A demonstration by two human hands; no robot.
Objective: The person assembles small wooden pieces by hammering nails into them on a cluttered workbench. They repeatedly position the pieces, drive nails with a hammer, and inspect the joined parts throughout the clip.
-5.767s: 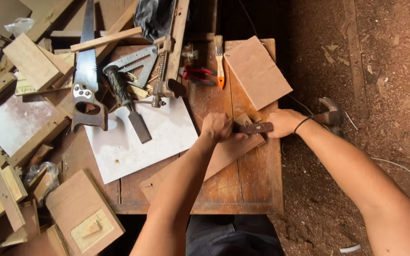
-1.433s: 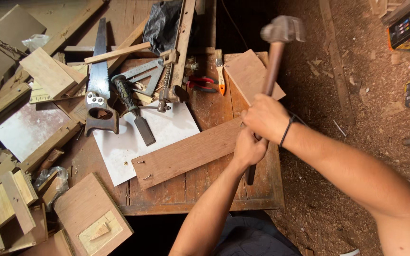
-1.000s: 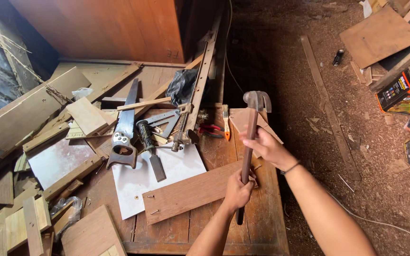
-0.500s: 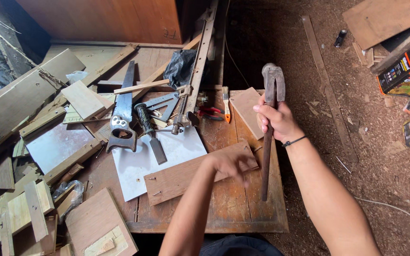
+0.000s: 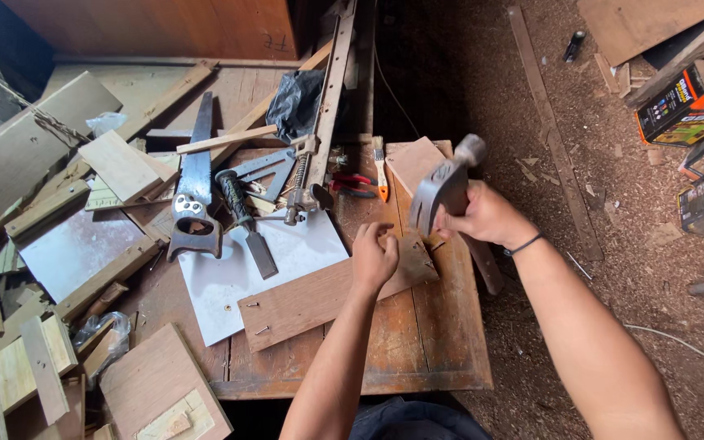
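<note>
My right hand [image 5: 482, 216] grips a claw hammer [image 5: 443, 189] just under its metal head, which is raised and blurred above the right end of a brown wooden plank [image 5: 303, 300]. The plank lies slanted on the workbench [image 5: 433, 342], with nails standing near its left end. My left hand [image 5: 374, 254] rests on the plank's right end, fingers curled together as if pinching something small that I cannot make out.
A white sheet [image 5: 234, 273] lies under the plank's left end. Behind it are a handsaw [image 5: 195, 191], a chisel [image 5: 246, 224], a clamp [image 5: 307, 175], red pliers [image 5: 352, 186] and a small brush [image 5: 380, 167]. Wood offcuts [image 5: 34, 358] crowd the left. Boxes [image 5: 690, 98] stand on the sawdust floor.
The hammer has swung from upright to tipped down toward the plank's right end. My left hand has stayed on the plank. The camera has shifted slightly.
</note>
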